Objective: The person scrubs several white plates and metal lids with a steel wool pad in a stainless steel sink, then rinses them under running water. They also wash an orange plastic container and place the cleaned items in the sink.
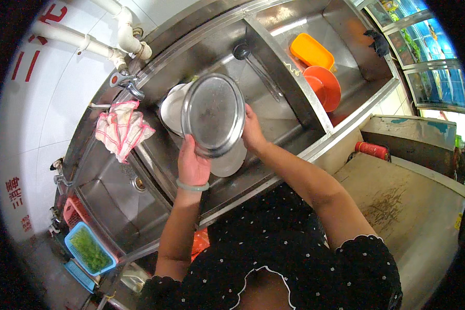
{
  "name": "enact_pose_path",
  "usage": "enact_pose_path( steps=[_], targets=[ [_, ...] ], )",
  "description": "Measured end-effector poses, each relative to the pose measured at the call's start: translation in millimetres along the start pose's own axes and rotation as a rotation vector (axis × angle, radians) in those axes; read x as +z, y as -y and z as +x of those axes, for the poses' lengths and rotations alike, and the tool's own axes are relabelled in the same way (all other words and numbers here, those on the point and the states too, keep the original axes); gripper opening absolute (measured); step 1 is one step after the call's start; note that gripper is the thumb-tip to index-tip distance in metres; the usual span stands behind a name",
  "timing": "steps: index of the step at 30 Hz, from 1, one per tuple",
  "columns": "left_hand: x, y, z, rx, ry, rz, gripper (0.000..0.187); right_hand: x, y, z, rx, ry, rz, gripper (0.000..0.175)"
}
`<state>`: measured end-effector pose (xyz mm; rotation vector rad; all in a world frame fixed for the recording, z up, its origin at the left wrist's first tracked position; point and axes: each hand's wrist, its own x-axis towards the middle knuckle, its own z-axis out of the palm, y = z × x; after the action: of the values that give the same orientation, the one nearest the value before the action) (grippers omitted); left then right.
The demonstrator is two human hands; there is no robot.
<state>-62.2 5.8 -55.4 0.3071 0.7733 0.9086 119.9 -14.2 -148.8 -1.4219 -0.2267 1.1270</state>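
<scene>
An oval stainless steel tray (213, 114) is held over the middle basin of a metal sink (271, 116). My left hand (193, 161), with a pale bangle at the wrist, grips its lower left rim. At its right rim is my right hand (253, 130), fingers partly hidden behind the metal. Beneath and left of the tray, white bowls or plates (173, 108) are partly covered. A pale round dish (229, 161) shows below the tray. A long-handled metal ladle (261, 73) lies in the same basin, toward the upper right.
An orange tray (312, 50) and orange-red plates (325, 87) lie in the right basin. A pink-striped cloth (122, 130) hangs near the faucet (128, 83). Beyond the left basin (124, 201) sits a blue basket of greens (89, 250). A worn counter (391, 193) stands at right.
</scene>
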Motion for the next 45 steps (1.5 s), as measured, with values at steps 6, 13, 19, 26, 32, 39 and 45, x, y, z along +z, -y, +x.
enact_pose_path(
  steps=[6, 13, 19, 26, 32, 39, 45],
  targets=[
    [-14.1, -37.6, 46.5, 0.257, -0.190, 1.691, 0.024, -40.7, 1.7, 28.2, 0.538, -0.018, 0.097, 0.038],
    [-59.0, -4.7, 75.3, 0.302, -0.044, 2.514, 0.043, -58.8, -11.1, 48.2, 0.599, 0.255, -0.720, 0.046],
    [-65.7, 28.8, 45.9, 0.049, -0.137, 2.160, 0.032, -51.6, -33.1, 45.2, 0.405, 0.359, -1.096, 0.057],
    [-116.7, 72.0, 60.3, -0.339, -0.258, 2.060, 0.036, -54.8, -54.6, 41.2, 0.493, 0.331, -1.105, 0.064],
    [-104.3, 85.5, 65.4, -0.471, -0.338, 1.767, 0.038, -61.0, -56.1, 32.9, 0.712, 0.357, -0.865, 0.062],
    [-106.4, 93.9, 65.0, 0.063, -0.547, 1.861, 0.038, -55.6, -71.0, 36.7, 0.664, 0.408, -1.106, 0.051],
    [-110.2, 76.9, 63.2, -0.154, -0.493, 1.895, 0.040, -51.6, -99.1, 33.3, 0.454, 0.140, -1.157, 0.044]
  ],
)
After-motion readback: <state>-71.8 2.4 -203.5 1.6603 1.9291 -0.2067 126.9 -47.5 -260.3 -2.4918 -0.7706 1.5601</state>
